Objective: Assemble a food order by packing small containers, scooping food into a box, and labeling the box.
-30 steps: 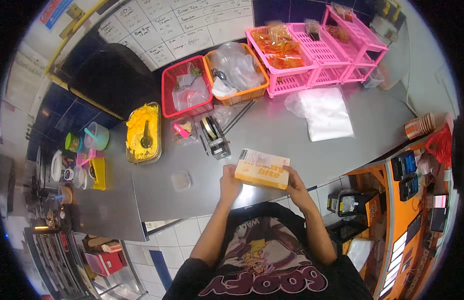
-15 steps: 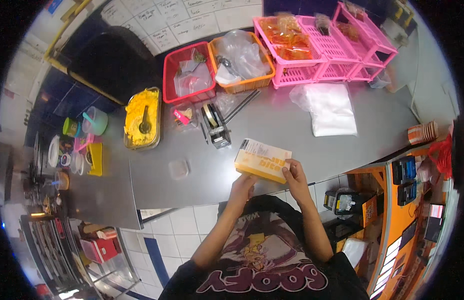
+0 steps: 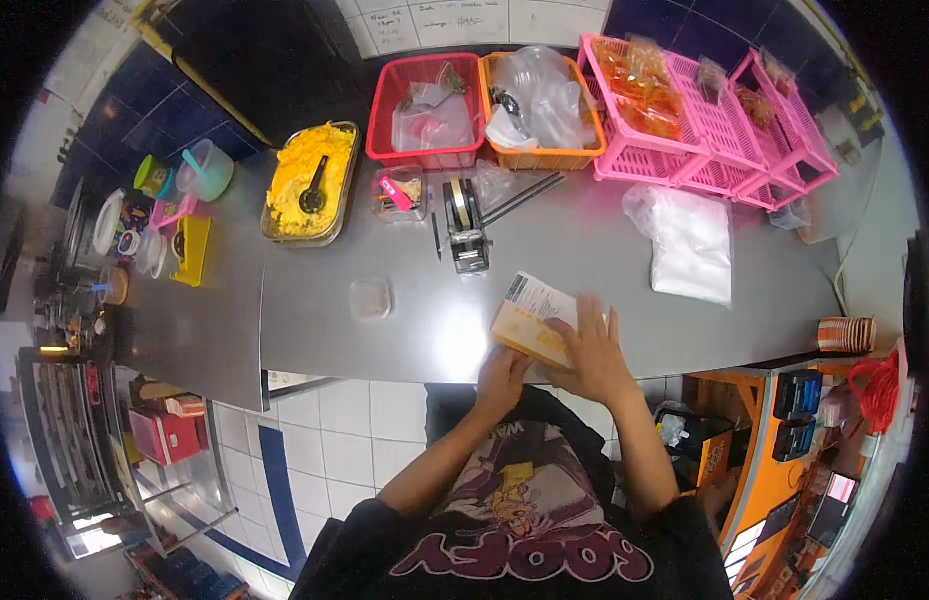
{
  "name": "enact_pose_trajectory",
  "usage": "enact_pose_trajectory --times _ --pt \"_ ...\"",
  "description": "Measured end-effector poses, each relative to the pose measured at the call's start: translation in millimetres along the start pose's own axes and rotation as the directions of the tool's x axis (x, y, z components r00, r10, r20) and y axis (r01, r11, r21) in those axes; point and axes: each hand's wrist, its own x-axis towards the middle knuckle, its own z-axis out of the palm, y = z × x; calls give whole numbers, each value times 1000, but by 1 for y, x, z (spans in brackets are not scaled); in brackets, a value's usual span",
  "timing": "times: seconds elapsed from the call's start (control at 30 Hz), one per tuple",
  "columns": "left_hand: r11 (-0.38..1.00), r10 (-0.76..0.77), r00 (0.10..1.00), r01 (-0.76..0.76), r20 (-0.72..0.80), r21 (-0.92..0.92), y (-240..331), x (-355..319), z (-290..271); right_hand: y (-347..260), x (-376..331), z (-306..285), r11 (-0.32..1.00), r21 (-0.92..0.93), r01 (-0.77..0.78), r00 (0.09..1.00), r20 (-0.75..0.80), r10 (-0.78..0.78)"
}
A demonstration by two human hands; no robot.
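Note:
A yellow and white cardboard box (image 3: 532, 318) is at the near edge of the metal counter, tilted slightly. My left hand (image 3: 503, 381) grips its near left corner, the fingers curled under the edge. Across the top right part of the box lies my right hand (image 3: 596, 358), palm down, with its fingers stretched out and a little apart. Beyond the box stands a tape dispenser (image 3: 467, 240), with two dark sticks (image 3: 522, 198) beside it. A small clear lidded container (image 3: 370, 298) sits left of the box.
At the back are a red basket (image 3: 424, 155), an orange basket (image 3: 544, 155) and pink racks (image 3: 719, 150) with bagged food. A glass dish (image 3: 334, 225) of yellow food holds a black spoon (image 3: 314, 190). White plastic bags (image 3: 692, 250) lie at right, near stacked cups (image 3: 846, 335).
My right hand has gone from holding the box's right edge to lying flat over its top. My left hand still grips the box. The whole view has shifted.

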Motion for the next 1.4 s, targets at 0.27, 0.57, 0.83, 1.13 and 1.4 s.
enact_pose_trajectory --times 0.27,0.57,0.83,1.13,1.4 --pt "989 85 993 -74 -78 127 -2 7 2 4 24 8 996 89 33 995 92 -41" --pt "904 208 971 -145 -117 402 -2 6 1 -3 35 36 999 37 20 999 24 -21" --pt "848 171 928 32 -332 528 -32 12 -82 -8 34 60 999 7 -53 992 -114 54" --pt "540 264 772 378 -578 752 -37 77 -208 -38 66 67 723 49 -689 683 -289 671" --pt "794 -111 959 243 -260 557 -35 67 -182 -26 17 25 585 596 -550 552 -266 790"
